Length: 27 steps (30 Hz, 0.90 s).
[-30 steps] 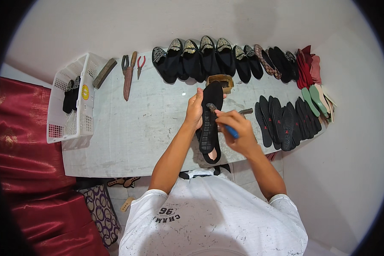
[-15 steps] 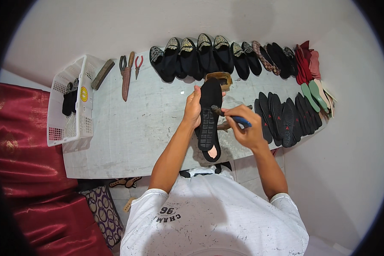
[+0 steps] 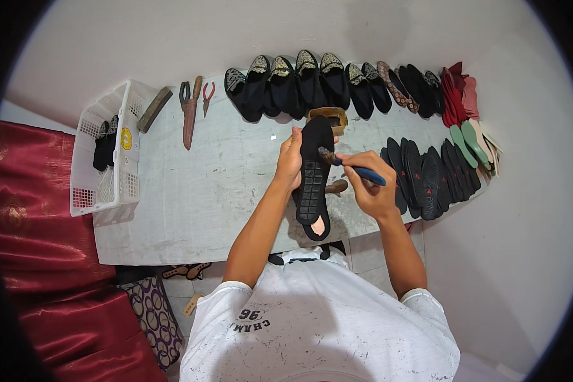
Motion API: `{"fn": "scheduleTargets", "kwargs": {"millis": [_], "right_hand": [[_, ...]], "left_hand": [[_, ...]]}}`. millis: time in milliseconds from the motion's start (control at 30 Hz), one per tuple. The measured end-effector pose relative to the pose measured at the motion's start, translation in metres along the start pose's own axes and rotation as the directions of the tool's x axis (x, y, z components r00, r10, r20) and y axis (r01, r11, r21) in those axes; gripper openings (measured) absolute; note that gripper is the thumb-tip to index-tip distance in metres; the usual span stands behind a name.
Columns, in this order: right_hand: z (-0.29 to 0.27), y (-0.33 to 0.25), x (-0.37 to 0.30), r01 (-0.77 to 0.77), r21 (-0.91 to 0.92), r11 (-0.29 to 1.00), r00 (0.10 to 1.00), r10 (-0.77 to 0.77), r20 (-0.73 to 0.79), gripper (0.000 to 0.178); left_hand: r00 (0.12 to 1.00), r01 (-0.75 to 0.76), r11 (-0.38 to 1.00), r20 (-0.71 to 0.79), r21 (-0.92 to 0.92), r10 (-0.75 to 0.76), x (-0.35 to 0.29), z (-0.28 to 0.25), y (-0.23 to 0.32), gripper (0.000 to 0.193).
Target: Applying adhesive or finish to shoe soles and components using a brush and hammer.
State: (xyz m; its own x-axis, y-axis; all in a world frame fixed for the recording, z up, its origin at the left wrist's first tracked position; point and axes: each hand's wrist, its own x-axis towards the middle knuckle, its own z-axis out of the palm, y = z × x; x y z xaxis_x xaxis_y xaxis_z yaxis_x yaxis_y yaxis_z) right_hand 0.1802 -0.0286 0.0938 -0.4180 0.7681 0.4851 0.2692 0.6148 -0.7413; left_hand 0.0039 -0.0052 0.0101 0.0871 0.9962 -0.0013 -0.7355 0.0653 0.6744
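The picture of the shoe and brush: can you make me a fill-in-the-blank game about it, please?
1. The left hand holds a ____ shoe.
2. The brush in the right hand has a ____ handle.
3. The pliers have ____ handles.
4. The white basket stands on the ____ side of the picture.

Missing words: black, blue, red, left.

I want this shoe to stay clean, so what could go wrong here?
The brush in the right hand sits near one edge of the shoe; slipping, it might smear the side. Fingertips of the left hand are close by and could get smudged. The shoe's far end might bump the open box.
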Motion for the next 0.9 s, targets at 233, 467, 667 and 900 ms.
{"fn": "scheduleTargets", "kwargs": {"millis": [233, 467, 667, 900], "right_hand": [[0.008, -0.006, 0.003, 0.033, 0.046, 0.998, 0.991, -0.039, 0.130, 0.022], [-0.003, 0.004, -0.003, 0.163, -0.062, 0.985, 0.962, -0.145, 0.230, 0.025], [-0.022, -0.007, 0.009, 0.106, -0.161, 0.981, 0.972, -0.067, 0.227, 0.025], [-0.013, -0.001, 0.006, 0.196, -0.054, 0.979, 0.948, -0.176, 0.264, 0.025]], "left_hand": [[1.000, 0.014, 0.999, 0.005, 0.047, -0.014, 0.006, -0.003, 0.001, 0.068], [0.999, 0.033, 0.999, 0.015, 0.041, -0.034, 0.008, -0.001, -0.003, 0.067], [0.999, 0.043, 0.999, -0.004, 0.033, -0.043, 0.004, 0.007, 0.002, 0.067], [0.999, 0.011, 0.999, 0.037, 0.052, -0.013, 0.007, -0.003, -0.003, 0.068]]}}
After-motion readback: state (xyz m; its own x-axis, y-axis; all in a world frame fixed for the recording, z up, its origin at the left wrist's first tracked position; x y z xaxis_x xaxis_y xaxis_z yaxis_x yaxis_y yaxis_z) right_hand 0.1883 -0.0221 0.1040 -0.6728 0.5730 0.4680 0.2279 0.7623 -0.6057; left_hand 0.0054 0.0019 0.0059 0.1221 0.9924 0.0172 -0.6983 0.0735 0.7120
